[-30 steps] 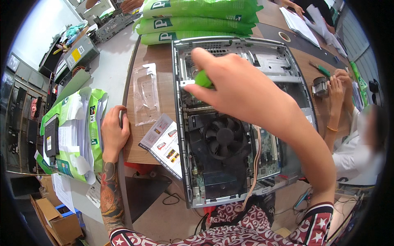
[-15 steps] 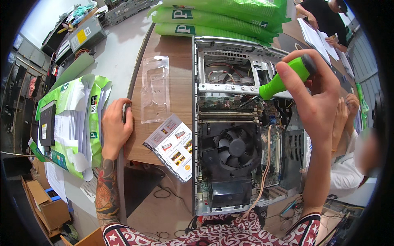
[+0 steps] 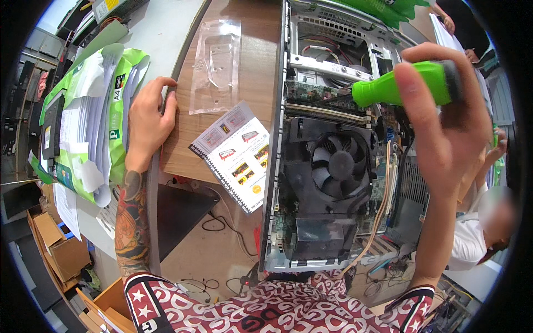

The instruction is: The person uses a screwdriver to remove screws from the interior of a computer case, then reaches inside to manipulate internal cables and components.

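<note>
Screwdriver (image 3: 380, 93) now lies flatter, over the open PC (image 3: 327, 67), right hand (image 3: 444, 133) wrapped round its handle; a slipping tip could scratch the board (image 3: 302, 91). Left hand (image 3: 150, 119) half-curled, hold unclear.

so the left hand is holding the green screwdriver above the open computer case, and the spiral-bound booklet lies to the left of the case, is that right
Wrong hand: the head view shows the right hand holding the green screwdriver above the open computer case. The spiral-bound booklet does lie to its left.
</note>
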A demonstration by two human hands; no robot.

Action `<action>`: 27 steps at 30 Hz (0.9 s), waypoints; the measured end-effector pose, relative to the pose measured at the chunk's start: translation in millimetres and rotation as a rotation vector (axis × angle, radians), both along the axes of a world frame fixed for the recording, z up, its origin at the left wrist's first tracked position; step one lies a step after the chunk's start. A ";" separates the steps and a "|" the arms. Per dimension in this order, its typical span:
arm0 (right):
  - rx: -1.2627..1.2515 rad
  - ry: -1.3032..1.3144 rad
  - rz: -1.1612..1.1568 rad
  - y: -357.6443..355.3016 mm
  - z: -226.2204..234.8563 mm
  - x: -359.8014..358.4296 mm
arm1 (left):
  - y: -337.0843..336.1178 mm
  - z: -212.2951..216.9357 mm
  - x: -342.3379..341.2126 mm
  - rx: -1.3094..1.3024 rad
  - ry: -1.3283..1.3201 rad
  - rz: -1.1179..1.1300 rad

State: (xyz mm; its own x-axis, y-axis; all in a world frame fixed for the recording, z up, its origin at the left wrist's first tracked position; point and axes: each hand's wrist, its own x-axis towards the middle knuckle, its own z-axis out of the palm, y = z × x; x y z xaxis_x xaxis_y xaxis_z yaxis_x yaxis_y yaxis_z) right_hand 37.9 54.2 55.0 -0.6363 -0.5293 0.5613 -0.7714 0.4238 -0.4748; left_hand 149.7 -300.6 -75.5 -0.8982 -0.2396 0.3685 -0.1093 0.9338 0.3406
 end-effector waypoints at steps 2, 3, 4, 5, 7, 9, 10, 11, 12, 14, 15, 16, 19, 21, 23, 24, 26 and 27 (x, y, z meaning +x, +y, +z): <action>-0.011 0.069 -0.030 11.5 3.7 -0.9 | 1.6 1.9 -0.9 0.009 -0.016 0.012; -0.015 0.092 -0.045 14.1 6.2 -0.1 | 2.5 1.5 -2.7 0.007 -0.018 0.005; -0.017 0.106 -0.042 14.9 8.3 1.9 | 3.4 1.0 -4.8 0.010 -0.008 -0.002; -0.023 0.116 -0.040 14.8 9.4 4.7 | 4.1 1.1 -5.3 0.009 -0.002 -0.010; -0.002 0.211 -0.026 25.5 9.8 -0.8 | 5.2 -0.1 -6.6 0.003 -0.010 -0.015; 0.081 0.405 0.019 35.7 8.3 -11.0 | 3.4 -0.7 -5.2 -0.008 -0.009 -0.007; 0.161 0.527 0.087 39.9 7.7 -12.8 | 3.2 -0.8 -3.8 -0.003 -0.015 0.005; 0.224 0.652 0.162 38.0 9.4 -14.0 | 1.4 0.6 1.6 0.000 -0.026 0.028; 0.089 0.275 0.129 30.6 13.8 3.8 | 2.8 1.6 -0.5 -0.003 -0.018 0.019; -0.015 -0.030 0.103 14.0 12.5 17.9 | 4.3 -2.7 -5.9 -0.004 0.087 -0.056; -0.085 -0.177 0.085 4.2 10.2 24.6 | 7.1 1.6 -4.8 -0.020 -0.017 0.012; -0.082 -0.202 0.131 3.3 4.3 20.4 | 7.7 1.2 -5.4 -0.021 -0.007 0.015; -0.086 -0.186 0.254 -1.4 -2.2 15.4 | 4.3 1.9 -0.5 -0.009 0.006 0.004; -0.130 -0.175 0.258 -5.6 0.9 19.7 | 1.9 -0.2 -1.4 -0.018 0.020 -0.002; -0.207 -0.184 0.224 -8.2 2.1 22.8 | 3.3 0.0 -1.7 -0.014 0.013 -0.008; -0.246 -0.186 0.208 -9.5 2.7 23.7 | 2.9 -0.3 -2.6 -0.024 0.027 -0.009; -0.265 -0.168 0.141 -7.8 3.9 21.3 | 2.6 -0.8 -5.2 -0.025 0.021 -0.026; -0.277 -0.158 0.124 -6.9 3.6 19.7 | 5.3 1.3 -5.7 -0.014 0.031 -0.030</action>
